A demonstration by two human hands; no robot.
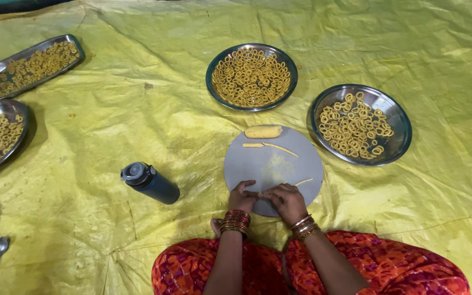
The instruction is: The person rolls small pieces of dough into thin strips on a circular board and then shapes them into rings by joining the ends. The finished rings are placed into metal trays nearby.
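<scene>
left hand (242,195), right hand (286,200) meet fingertips, pinched together on thin yellow dough strip (303,182) atop round grey board (269,164), shaping ring.

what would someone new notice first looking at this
Most likely the bright yellow sheet covering the floor, and the steel plates piled with small dough rings: a full plate at top centre, another plate to its right, and two more at the left edge. Next, the left hand and right hand meeting over a thin strip of dough on the grey round board, beside a dark bottle lying on its side.
</scene>
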